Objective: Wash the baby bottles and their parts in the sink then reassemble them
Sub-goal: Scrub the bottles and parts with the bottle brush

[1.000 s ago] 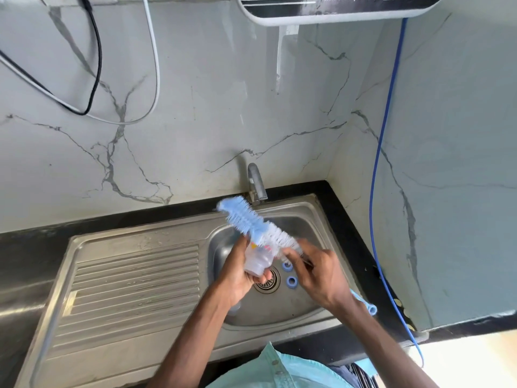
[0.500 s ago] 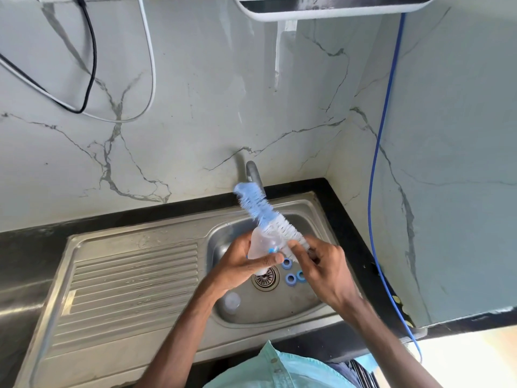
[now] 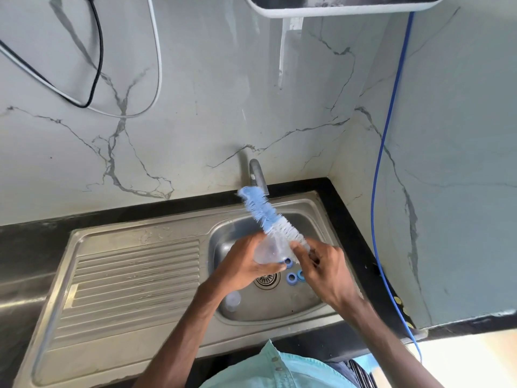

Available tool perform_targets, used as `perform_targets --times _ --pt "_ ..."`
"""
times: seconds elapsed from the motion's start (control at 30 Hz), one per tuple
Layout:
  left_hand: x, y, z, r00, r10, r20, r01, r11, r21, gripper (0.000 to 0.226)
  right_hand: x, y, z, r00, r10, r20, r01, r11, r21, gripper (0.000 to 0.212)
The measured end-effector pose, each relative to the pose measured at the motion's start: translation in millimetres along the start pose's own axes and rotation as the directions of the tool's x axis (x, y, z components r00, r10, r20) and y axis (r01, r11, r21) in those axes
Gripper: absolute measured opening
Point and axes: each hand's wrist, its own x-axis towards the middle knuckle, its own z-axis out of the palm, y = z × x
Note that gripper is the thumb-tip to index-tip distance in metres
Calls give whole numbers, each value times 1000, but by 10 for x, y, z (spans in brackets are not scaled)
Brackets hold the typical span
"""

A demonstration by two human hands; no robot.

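Over the sink basin, my left hand grips a clear baby bottle. My right hand holds a blue and white bottle brush by its handle. The bristles stick up and to the left toward the tap, beside the bottle. Three blue rings lie on the basin floor next to the drain. A clear cap rests at the basin's front left.
A ribbed steel drainboard lies left of the basin. Black counter borders the sink. A blue hose runs down the right wall. Cables hang on the marble back wall, and a white appliance is mounted above.
The brush has swung from pointing left to pointing more upright toward the tap, and both hands have risen a little with the bottle.
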Motion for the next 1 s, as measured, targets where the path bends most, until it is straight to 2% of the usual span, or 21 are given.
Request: perform_targets --times 0.07,0.2,0.3,0.43,0.57,0.67,0.73,0.87,1.0 --pt "-5 -16 28 1000 -8 -4 8 1000 8 63 -27 -20 35 997 -55 57 56 998 -20 42" --pt "-4 16 75 999 25 -38 -20 990 137 69 79 26 41 999 37 -5 -37 999 19 45" --pt "-17 32 80 998 2 -58 2 997 74 55 72 25 42 999 -32 27 33 999 -5 46" --pt "-15 48 66 996 44 -80 -39 998 58 67 109 7 -30 999 49 -7 -48 998 46 45" --pt "5 124 68 998 25 -66 -24 1000 11 52 76 -65 -58 999 -42 -7 42 999 -13 43" --pt "-3 172 69 998 39 -56 -40 999 -3 48 101 -2 -77 998 61 -6 -60 997 40 46" --pt "-3 200 71 998 23 -56 -26 998 -51 44 64 6 -85 999 51 -18 -50 997 50 47" --pt "52 107 -9 999 22 -39 -24 998 -59 54 -7 47 -107 1000 26 -17 -24 995 100 48" --pt "89 -37 65 1000 -18 -6 19 999 41 67 -72 18 11 997 -29 66 22 994 111 46"
